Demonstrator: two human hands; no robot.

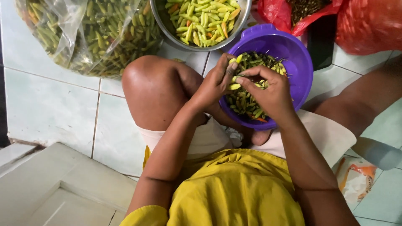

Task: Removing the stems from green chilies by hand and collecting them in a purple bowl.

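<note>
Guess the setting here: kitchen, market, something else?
Likely a home floor used for food prep: pale floor tiles, a purple bowl of chillies, a metal bowl and a clear bag of more chillies.

My left hand (213,83) and right hand (268,94) meet fingertip to fingertip over the near-left rim of the round purple plastic bowl (299,62), small pale-green chillies (234,86) between them. The bowl sits on the pale tiled floor (46,109) between my knees. Behind it stands the round steel basin (243,16) with chillies in it. Left of the basin lies the clear plastic bag of chillies (92,37); right of it, the red plastic bags (364,25).
</note>
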